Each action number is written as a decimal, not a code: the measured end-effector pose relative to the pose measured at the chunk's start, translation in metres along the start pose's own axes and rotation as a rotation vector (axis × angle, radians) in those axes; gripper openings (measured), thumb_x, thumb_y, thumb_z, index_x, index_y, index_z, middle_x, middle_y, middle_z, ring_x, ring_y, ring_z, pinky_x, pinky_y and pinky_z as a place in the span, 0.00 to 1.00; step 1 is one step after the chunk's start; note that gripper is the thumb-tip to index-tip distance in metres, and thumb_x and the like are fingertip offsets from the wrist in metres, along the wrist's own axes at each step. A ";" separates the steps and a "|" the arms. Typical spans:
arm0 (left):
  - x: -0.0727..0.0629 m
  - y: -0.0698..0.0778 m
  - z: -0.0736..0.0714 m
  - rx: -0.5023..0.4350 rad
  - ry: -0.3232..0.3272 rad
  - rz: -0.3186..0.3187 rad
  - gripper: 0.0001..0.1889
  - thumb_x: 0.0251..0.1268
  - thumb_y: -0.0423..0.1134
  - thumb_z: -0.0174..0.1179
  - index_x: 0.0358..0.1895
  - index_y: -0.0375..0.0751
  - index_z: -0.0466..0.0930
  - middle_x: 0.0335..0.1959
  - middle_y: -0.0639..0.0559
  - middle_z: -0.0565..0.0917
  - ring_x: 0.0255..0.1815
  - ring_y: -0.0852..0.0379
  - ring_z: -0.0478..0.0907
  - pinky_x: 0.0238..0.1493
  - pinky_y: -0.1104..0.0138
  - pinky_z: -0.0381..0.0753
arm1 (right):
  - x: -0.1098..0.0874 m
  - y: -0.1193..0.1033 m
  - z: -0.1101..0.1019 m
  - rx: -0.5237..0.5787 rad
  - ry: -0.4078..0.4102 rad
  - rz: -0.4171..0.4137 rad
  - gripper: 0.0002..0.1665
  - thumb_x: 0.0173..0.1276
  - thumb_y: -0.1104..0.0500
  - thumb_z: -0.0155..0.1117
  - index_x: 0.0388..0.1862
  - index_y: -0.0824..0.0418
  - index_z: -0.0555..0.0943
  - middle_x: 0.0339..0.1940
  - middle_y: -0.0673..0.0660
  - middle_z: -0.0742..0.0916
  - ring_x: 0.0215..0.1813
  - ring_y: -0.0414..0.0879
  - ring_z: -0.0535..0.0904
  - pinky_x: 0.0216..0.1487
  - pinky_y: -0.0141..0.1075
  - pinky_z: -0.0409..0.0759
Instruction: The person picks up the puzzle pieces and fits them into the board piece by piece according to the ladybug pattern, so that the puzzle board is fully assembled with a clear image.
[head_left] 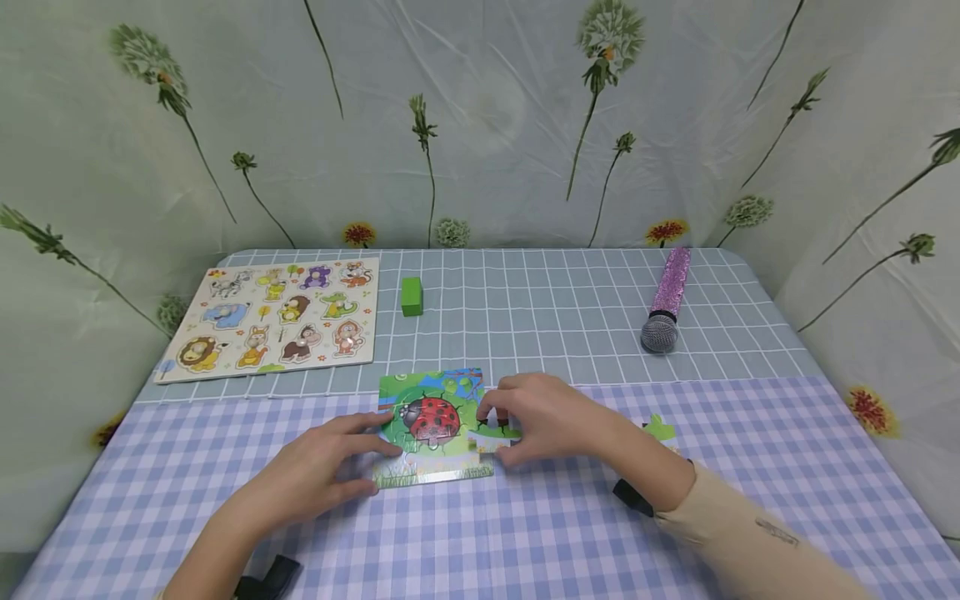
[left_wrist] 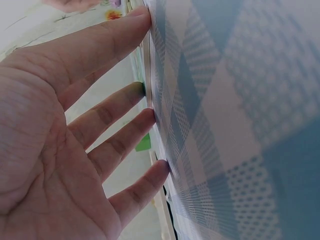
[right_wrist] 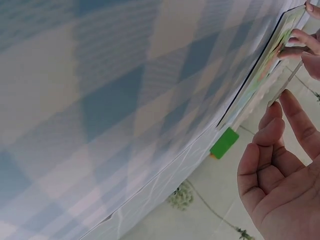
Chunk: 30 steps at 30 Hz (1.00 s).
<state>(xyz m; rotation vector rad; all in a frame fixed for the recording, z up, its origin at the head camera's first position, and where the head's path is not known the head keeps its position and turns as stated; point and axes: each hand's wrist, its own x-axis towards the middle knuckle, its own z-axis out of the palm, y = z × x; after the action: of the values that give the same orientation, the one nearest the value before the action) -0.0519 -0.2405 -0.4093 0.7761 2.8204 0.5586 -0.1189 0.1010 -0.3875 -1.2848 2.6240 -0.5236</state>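
Observation:
A ladybug jigsaw puzzle (head_left: 432, 419) lies in its flat board on the checked cloth. At its left side rests my left hand (head_left: 318, 471), fingers spread and fairly straight, fingertips at the edge of the puzzle. My right hand (head_left: 543, 417) pinches a jigsaw piece (head_left: 491, 443) with green and pale parts over the puzzle's lower right. In the right wrist view that thin piece (right_wrist: 286, 84) shows edge-on between fingers and thumb, tilted above the board. Another green jigsaw piece (head_left: 660, 428) lies partly hidden behind my right forearm.
A wooden animal peg puzzle (head_left: 281, 321) lies at the back left, with a green block (head_left: 412, 297) beside it. At the back right is a microphone (head_left: 663, 321) with a glittery pink handle. A flowered curtain (head_left: 495, 125) hangs behind the table.

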 end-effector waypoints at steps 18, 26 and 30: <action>0.001 -0.001 -0.002 -0.060 -0.039 -0.056 0.22 0.60 0.46 0.80 0.56 0.72 0.89 0.79 0.54 0.77 0.78 0.40 0.74 0.69 0.38 0.81 | 0.035 -0.018 0.016 -0.064 -0.065 -0.085 0.21 0.57 0.50 0.76 0.52 0.48 0.90 0.36 0.45 0.86 0.34 0.35 0.75 0.38 0.29 0.75; 0.001 0.000 -0.001 -0.055 -0.023 -0.056 0.22 0.59 0.48 0.80 0.56 0.73 0.89 0.78 0.54 0.77 0.78 0.40 0.75 0.66 0.37 0.82 | 0.045 -0.021 0.022 -0.071 -0.074 -0.130 0.23 0.56 0.50 0.77 0.53 0.49 0.90 0.39 0.44 0.89 0.35 0.34 0.74 0.36 0.27 0.73; 0.001 0.000 -0.001 -0.055 -0.024 -0.049 0.22 0.59 0.48 0.80 0.56 0.73 0.89 0.78 0.54 0.78 0.77 0.39 0.75 0.65 0.37 0.82 | 0.049 -0.025 0.023 -0.078 -0.096 -0.126 0.24 0.56 0.48 0.78 0.54 0.48 0.90 0.37 0.44 0.87 0.34 0.34 0.73 0.35 0.28 0.71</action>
<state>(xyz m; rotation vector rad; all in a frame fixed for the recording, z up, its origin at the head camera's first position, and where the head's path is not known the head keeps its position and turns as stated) -0.0528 -0.2402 -0.4086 0.6972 2.7816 0.6117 -0.1237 0.0425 -0.3996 -1.4683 2.5202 -0.3711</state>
